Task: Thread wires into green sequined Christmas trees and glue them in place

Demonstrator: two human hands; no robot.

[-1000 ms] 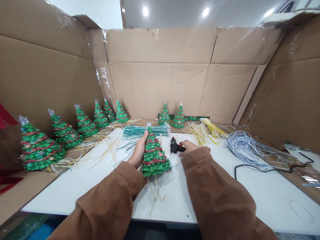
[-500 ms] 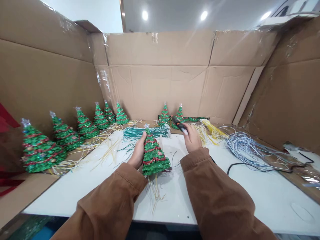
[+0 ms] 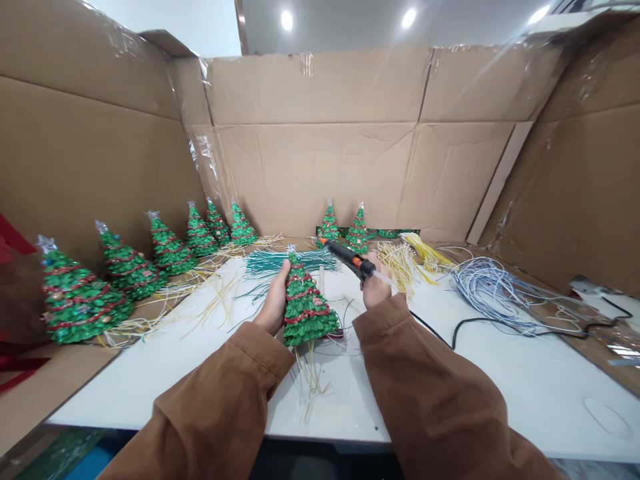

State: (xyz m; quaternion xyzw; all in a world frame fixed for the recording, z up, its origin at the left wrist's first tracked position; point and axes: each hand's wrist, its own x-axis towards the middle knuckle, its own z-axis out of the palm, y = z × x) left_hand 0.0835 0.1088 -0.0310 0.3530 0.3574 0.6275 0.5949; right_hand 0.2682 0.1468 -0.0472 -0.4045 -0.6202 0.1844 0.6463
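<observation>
My left hand (image 3: 273, 301) is closed around the left side of a small green Christmas tree (image 3: 307, 303) with red garland and a silver star top. Yellowish wires (image 3: 311, 373) hang out below its base. In my right hand (image 3: 376, 287) is a black glue gun (image 3: 353, 257) with an orange nozzle and a clear glue stick in its back end. The nozzle points up and to the left, apart from the tree. A bundle of green wires (image 3: 267, 265) lies on the white board behind the tree. Part of a dark red object (image 3: 334, 333) shows beside the tree's base.
Several finished-looking trees (image 3: 85, 293) stand along the left, two trees (image 3: 357, 230) at the back. White and yellow wire bundles (image 3: 400, 263) and a coil of pale blue wire (image 3: 487, 290) lie right. A black cord (image 3: 480, 320) crosses the board (image 3: 165, 380). Cardboard walls (image 3: 320, 180) enclose it.
My right hand has turned the glue gun, so its side and orange nozzle now show, pointing left. The left hand and its tree have hardly moved. The camera view has shifted slightly.
</observation>
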